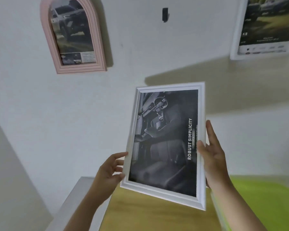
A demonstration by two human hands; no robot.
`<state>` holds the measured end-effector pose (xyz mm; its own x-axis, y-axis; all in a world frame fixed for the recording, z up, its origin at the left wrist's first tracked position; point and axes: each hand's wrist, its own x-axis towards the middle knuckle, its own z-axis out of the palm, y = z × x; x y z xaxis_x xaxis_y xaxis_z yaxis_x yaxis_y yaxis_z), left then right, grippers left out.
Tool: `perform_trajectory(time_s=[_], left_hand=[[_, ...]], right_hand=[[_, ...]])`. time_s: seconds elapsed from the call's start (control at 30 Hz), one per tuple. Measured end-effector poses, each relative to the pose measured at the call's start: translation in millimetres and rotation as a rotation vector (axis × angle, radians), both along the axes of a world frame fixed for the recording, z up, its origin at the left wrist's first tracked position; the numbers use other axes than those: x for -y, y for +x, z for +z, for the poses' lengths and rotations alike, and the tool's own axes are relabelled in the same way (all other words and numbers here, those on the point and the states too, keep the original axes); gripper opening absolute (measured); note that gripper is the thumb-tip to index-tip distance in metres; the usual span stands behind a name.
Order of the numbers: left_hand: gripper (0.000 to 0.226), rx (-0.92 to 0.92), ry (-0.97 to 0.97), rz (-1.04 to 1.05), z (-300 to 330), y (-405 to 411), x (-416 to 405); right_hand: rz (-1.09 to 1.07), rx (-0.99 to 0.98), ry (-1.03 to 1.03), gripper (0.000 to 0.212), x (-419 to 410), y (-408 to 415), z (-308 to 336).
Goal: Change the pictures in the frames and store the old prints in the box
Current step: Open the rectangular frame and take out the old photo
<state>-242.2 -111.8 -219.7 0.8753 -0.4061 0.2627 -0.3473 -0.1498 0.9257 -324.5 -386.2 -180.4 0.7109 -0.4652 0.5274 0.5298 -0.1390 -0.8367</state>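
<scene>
White moulded wood or plastic forms the rectangular frame [167, 144] that both hands hold up in front of the pale wall [140, 55], above a yellowish wooden tabletop [148, 214]. The frame is tilted, its top leaning slightly right, and the dark print [165, 139] inside it lies sideways: a car interior with a steering wheel and seats, with the words "ROBUST SIMPLICITY" running up its right side. The left hand [109, 172] grips the frame's lower left edge, fingers curled together against the moulding with the fingertips touching its side. The right hand [212, 152] clamps the right edge, the thumb pressed on the front of the print's margin and the fingers spread behind and past the frame's outer side. On the wall, up and to the left, hangs a pink arched frame [97, 39] showing a vehicle on a dirt track with a small caption panel at its base. At the upper right, cut off by the picture edge, hangs another white frame [237, 30] with a vehicle scene and blurred text. Between them a small dark hook or clip [165, 14] sits on the wall. A lime-green surface [265, 197] lies at the lower right, just beside the tabletop.
</scene>
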Motion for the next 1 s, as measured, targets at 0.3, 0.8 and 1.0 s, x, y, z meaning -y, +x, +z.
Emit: perform_trajectory(time_s=[0.3, 0.8, 1.0], left_hand=[[0.046, -0.137, 0.209, 0.069, -52, -48, 20], [0.027, 0.056, 0.157, 0.058, 25, -62, 92], [0.026, 0.117, 0.097, 0.209, 31, -54, 87]], right_hand=[[-0.015, -0.221, 0.08, 0.048, -43, -43, -68], [0.06, -0.179, 0.115, 0.043, -114, -47, -92], [0.107, -0.222, 0.064, 0.044, -116, -50, -96]])
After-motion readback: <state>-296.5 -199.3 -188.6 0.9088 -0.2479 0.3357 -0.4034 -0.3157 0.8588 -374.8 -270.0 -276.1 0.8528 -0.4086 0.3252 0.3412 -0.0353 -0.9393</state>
